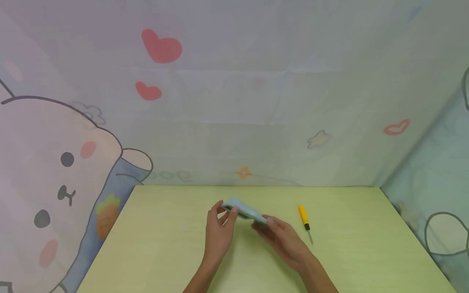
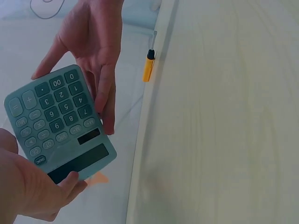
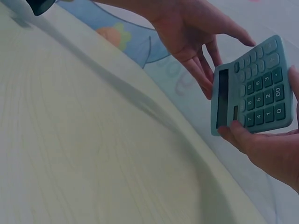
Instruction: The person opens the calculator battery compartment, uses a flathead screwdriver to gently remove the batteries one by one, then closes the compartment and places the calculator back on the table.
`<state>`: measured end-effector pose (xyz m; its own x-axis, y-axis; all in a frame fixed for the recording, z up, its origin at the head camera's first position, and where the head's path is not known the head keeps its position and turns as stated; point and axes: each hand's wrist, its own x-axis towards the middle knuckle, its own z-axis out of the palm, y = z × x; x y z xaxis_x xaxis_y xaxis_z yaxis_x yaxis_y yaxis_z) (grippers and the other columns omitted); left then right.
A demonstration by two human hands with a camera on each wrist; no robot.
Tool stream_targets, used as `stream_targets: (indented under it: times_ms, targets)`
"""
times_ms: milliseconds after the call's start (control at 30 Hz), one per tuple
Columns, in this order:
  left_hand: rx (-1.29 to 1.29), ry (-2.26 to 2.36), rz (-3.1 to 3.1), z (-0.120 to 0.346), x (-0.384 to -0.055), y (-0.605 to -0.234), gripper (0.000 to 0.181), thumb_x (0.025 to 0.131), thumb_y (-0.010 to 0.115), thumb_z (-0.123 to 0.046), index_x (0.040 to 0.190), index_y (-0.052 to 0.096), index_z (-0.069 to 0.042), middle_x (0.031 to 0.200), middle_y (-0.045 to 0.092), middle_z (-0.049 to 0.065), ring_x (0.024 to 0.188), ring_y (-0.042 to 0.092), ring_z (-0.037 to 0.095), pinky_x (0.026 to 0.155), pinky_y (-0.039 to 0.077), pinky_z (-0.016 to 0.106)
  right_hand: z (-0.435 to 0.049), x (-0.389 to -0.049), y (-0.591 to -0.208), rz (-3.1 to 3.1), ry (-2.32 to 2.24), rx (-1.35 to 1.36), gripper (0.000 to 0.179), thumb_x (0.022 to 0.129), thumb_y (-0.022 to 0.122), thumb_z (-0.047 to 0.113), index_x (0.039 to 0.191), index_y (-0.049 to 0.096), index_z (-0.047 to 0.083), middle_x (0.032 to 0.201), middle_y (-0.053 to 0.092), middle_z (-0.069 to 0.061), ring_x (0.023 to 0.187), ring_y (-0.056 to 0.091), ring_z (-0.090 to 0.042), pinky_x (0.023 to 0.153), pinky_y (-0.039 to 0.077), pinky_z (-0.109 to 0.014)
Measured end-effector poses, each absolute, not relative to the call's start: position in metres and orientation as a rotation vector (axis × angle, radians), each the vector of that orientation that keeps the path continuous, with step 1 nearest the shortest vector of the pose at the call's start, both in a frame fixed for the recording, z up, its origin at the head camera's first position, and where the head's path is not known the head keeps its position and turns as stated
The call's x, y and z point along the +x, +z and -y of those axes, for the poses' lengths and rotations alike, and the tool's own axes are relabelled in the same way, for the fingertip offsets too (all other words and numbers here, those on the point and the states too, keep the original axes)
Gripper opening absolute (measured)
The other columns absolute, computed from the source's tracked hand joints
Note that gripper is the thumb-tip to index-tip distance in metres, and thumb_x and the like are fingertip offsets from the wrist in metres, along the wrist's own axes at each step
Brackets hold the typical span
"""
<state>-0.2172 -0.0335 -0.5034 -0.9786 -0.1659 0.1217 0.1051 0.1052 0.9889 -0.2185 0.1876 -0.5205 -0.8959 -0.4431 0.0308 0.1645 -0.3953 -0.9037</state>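
A pale blue-green calculator (image 1: 246, 211) is held up off the table between both hands. Its dark keys and display face the wrist cameras; from the head, mostly a smooth pale side shows. My left hand (image 1: 218, 235) grips the display end, thumb and fingers on the edge. At the opposite end, my right hand (image 1: 285, 241) holds the calculator with its thumb on one side and fingers on the other. The left wrist view shows the whole keypad of the calculator (image 2: 60, 123), with the "0" corner near the right hand (image 2: 96, 37).
To the right of the hands a screwdriver (image 1: 303, 215) with yellow handle and black collar lies on the pale table (image 1: 366, 244), its metal tip toward the person. A cloth (image 1: 238, 93) printed with hearts and a cartoon animal hangs behind the table and at its sides.
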Motion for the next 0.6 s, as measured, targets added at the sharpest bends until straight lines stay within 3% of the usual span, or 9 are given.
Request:
stream_targets:
  times_ms: [267, 400, 600]
  targets:
    - [-0.041, -2.058, 2.192, 0.037, -0.217, -0.500, 0.085, 0.105, 0.064, -0.049, 0.168, 0.024, -0.008, 0.155, 0.041, 0.015, 0.145, 0.049, 0.039, 0.115, 0.044, 0.053, -0.187, -0.218, -0.522, -1.462, -2.281, -0.393, 0.059, 0.115, 0.048, 0.016, 0.160, 0.024, -0.015, 0.154, 0.050, -0.013, 0.149, 0.042, -0.036, 0.122, 0.035, -0.040]
    - [-0.104, -2.072, 2.281, 0.041, -0.219, -0.498, 0.086, 0.108, 0.058, -0.051, 0.170, 0.015, -0.010, 0.163, 0.036, 0.013, 0.148, 0.044, 0.038, 0.117, 0.041, 0.057, -0.186, -0.219, -0.522, -1.500, -2.290, -0.354, 0.063, 0.113, 0.052, 0.016, 0.160, 0.023, -0.015, 0.148, 0.052, -0.010, 0.137, 0.052, -0.025, 0.120, 0.039, -0.040]
    - [-0.219, -2.159, 2.334, 0.046, -0.220, -0.500, 0.082, 0.111, 0.052, -0.049, 0.171, 0.009, -0.015, 0.174, 0.023, 0.013, 0.147, 0.047, 0.034, 0.116, 0.043, 0.052, -0.185, -0.219, -0.522, -1.547, -2.329, -0.205, 0.063, 0.111, 0.056, 0.015, 0.161, 0.028, -0.012, 0.150, 0.048, -0.013, 0.128, 0.054, -0.018, 0.121, 0.038, -0.043]
